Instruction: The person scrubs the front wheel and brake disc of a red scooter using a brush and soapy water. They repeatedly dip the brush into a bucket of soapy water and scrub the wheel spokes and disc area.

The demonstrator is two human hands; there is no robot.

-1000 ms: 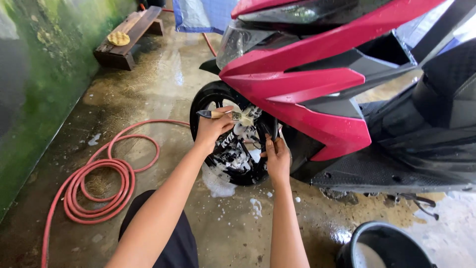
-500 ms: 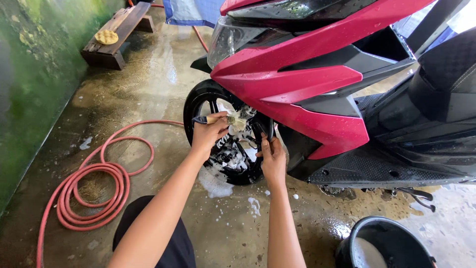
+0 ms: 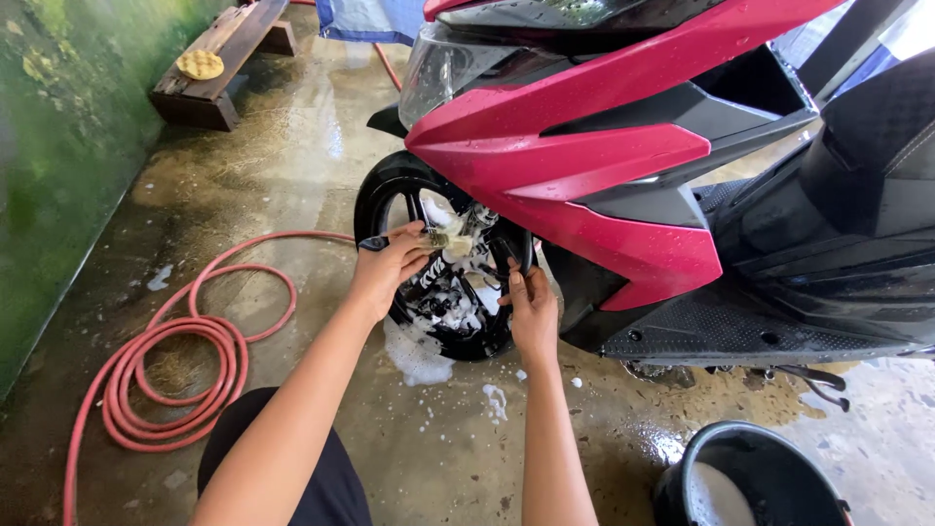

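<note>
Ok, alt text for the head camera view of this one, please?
A person's left hand holds a small brush against the soapy black front wheel of a red and black scooter, while the right hand grips the tyre. A coiled red hose lies on the wet concrete floor, a black bucket nearby.

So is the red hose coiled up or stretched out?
Mostly coiled: the red hose lies in loops on the wet floor, one end trailing off.
</note>
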